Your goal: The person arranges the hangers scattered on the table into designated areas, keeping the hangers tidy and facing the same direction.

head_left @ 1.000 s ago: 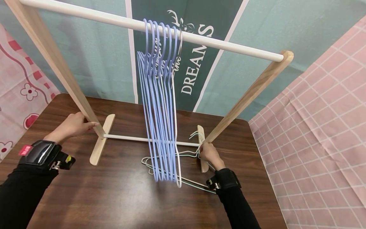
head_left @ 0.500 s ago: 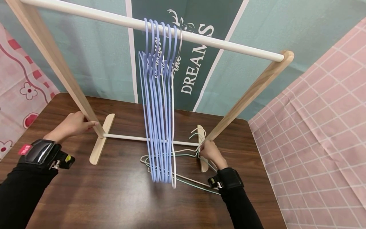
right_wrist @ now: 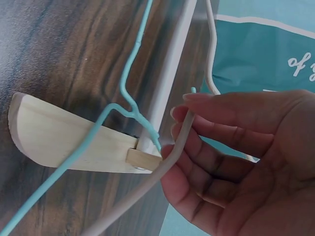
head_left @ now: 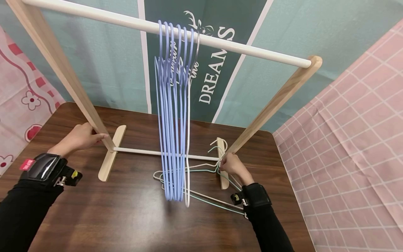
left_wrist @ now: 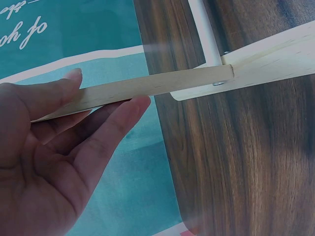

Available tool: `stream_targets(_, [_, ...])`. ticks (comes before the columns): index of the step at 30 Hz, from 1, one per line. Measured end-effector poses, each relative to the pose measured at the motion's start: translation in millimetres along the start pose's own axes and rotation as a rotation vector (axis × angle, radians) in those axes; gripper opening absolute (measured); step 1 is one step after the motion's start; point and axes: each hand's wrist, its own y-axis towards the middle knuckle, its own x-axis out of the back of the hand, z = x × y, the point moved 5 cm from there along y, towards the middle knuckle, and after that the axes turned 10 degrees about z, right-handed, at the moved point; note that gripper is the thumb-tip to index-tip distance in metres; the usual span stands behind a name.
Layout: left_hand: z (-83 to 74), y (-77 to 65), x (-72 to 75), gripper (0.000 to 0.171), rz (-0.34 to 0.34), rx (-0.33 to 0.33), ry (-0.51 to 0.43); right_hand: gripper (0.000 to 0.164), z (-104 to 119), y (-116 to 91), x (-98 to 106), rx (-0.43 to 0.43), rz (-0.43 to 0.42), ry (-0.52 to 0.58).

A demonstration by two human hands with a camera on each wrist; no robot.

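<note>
My left hand (head_left: 80, 138) grips the lower part of the left wooden post (head_left: 75, 85) of a clothes rack. In the left wrist view, thumb and fingers lie on opposite sides of that post. Down by the rack's right foot (head_left: 225, 180), my right hand (head_left: 234, 166) pinches the neck of a beige clothes hanger (right_wrist: 135, 194). A mint clothes hanger (right_wrist: 54, 174) lies against it, its neck passing behind my fingertips. Both hangers reach leftward, low over the table. Several blue hangers (head_left: 172, 182) and a white hanger (head_left: 187, 196) hang from the rack's top rail (head_left: 252, 51).
The rack stands on a dark wooden table (head_left: 132, 217). A thin white lower bar (head_left: 138, 152) joins its two feet. Teal curtain (head_left: 104, 59) hangs behind, a pink checked cloth (head_left: 355, 140) on the right, and a pink flowered cloth (head_left: 19, 80) on the left.
The lower ends of the hanging hangers have swung left and closer together. My right wrist has shifted slightly right and down with the held hanger. My left hand stays on the post.
</note>
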Motion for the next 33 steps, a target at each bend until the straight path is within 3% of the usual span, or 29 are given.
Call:
stream_targets(8, [0.3,0.6,-0.3,0.039,0.007,0.001,0.000,0.014,1,-3,5,0.007,0.036,0.031])
stream_targets(19, [-1.0,0.5,-0.1,0.038,0.003,-0.006,0.002,0.012,10,-11,14,0.158,0.117,0.060])
stream_targets(33, [3.2,0.4,-1.0,0.041,-0.014,-0.005,-0.012,0.009,13,-20,17,0.176,0.226,0.208])
